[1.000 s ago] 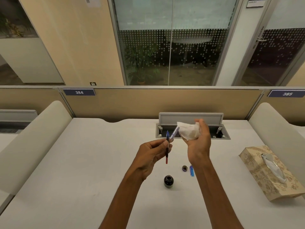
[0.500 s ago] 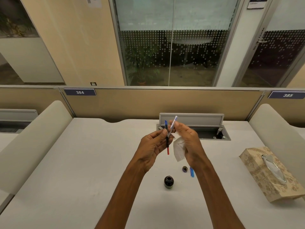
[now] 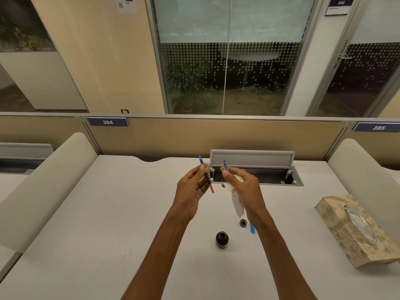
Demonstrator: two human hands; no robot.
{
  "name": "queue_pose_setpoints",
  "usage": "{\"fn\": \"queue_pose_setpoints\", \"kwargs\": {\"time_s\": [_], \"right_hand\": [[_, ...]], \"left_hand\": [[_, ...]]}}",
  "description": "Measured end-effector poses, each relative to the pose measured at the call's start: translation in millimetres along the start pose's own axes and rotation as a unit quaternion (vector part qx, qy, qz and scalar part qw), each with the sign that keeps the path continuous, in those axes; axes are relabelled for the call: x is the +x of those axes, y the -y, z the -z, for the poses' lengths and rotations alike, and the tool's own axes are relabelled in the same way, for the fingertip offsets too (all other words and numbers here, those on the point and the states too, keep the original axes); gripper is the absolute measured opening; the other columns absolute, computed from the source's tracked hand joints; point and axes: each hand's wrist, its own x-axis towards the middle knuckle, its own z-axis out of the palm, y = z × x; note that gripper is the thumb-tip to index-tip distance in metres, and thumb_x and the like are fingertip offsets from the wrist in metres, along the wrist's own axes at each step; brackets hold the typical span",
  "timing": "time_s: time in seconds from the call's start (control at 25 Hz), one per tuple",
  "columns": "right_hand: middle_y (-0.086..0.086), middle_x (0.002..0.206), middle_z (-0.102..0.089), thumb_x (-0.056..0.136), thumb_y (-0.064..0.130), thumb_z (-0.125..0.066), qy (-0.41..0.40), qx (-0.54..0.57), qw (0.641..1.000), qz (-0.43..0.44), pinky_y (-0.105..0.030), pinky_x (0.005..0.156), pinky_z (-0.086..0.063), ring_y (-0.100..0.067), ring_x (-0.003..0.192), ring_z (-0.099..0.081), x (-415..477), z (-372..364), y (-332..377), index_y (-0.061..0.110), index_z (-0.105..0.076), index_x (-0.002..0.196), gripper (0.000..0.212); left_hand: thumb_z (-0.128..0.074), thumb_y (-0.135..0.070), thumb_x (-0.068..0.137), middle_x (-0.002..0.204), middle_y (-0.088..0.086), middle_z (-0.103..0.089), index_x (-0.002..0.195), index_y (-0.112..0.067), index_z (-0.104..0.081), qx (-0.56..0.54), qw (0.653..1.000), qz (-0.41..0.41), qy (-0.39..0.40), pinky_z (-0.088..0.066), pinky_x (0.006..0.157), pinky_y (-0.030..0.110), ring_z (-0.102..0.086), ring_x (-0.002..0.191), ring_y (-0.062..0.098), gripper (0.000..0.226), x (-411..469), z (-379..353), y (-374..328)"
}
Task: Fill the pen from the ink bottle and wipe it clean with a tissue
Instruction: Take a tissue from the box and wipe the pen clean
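Now the two hands have drawn apart; half a second ago they met over one spot, with the pen parts close together. The left hand [image 3: 191, 187] pinches the pen [image 3: 206, 175], tilted, blue end up and far, red tip down. The right hand [image 3: 242, 187] grips a clear barrel [image 3: 225, 165] with a blue end between thumb and fingers, and clutches the tissue [image 3: 237, 202] against the palm; the tissue now hangs lower and longer than before. Both hands are raised above the desk [image 3: 108, 213].

The ink bottle [image 3: 221, 239] stands open on the desk, near side of the hands, dark ink inside. Its cap [image 3: 243, 223] lies just to the right and farther, with a small blue piece [image 3: 252, 228] beside it. At the right, the patterned tissue box [image 3: 346, 230] has a tissue showing in its slot. Beyond the hands, the cable tray [image 3: 255, 176] has its lid up.
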Motion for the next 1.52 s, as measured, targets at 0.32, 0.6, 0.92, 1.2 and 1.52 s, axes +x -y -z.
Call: {"fn": "queue_pose_setpoints", "kwargs": {"time_s": [0.32, 0.6, 0.92, 1.2, 1.52], "right_hand": [[0.012, 0.088, -0.073, 0.083, 0.027, -0.077, -0.007, -0.113, 0.992, 0.051, -0.016, 0.066, -0.056, -0.012, 0.082, -0.069, -14, 10, -17, 0.033, -0.071, 0.091, 0.012], [0.004, 0.094, -0.072, 0.086, 0.026, -0.073, -0.010, -0.134, 0.990, 0.046, -0.012, 0.069, -0.053, -0.014, 0.088, -0.067, -18, 14, -23, 0.020, -0.074, 0.105, 0.020], [0.007, 0.095, -0.071, 0.085, 0.026, -0.074, -0.019, -0.151, 0.987, 0.056, -0.018, 0.077, -0.054, -0.012, 0.089, -0.066, -21, 15, -18, 0.025, -0.075, 0.102, 0.017], [0.004, 0.098, -0.074, 0.083, 0.024, -0.077, -0.030, -0.148, 0.986, 0.076, -0.022, 0.078, -0.056, -0.013, 0.090, -0.068, -23, 9, -14, 0.021, -0.074, 0.104, 0.021], [0.006, 0.090, -0.072, 0.084, 0.024, -0.076, -0.047, -0.136, 0.985, 0.096, -0.022, 0.078, -0.057, -0.014, 0.087, -0.068, -23, 6, -13, 0.023, -0.074, 0.098, 0.014]], "left_hand": [[-0.068, -0.018, 0.092, 0.099, 0.008, -0.076, 0.113, -0.009, -0.068, -0.062, 0.992, -0.063, -0.089, -0.061, 0.086, 0.036, -0.074, 0.093, 0.022, 0.023, 7, 9, 1], [-0.065, -0.018, 0.093, 0.100, 0.007, -0.077, 0.113, -0.011, -0.070, -0.058, 0.988, -0.095, -0.105, -0.063, 0.080, 0.033, -0.076, 0.093, 0.022, 0.022, 3, 15, 3], [-0.067, -0.018, 0.092, 0.105, 0.009, -0.077, 0.116, -0.009, -0.069, -0.016, 0.989, -0.120, -0.082, -0.062, 0.085, 0.035, -0.076, 0.093, 0.023, 0.026, 0, 13, 3], [-0.069, -0.019, 0.091, 0.101, 0.008, -0.079, 0.106, -0.015, -0.075, 0.019, 0.994, -0.104, -0.013, -0.062, 0.079, 0.029, -0.076, 0.093, 0.024, 0.016, -1, 11, 6], [-0.069, -0.025, 0.088, 0.102, 0.004, -0.079, 0.101, -0.019, -0.078, 0.087, 0.993, -0.060, 0.048, -0.060, 0.080, 0.026, -0.074, 0.100, 0.023, 0.017, -2, 11, 7]]}}
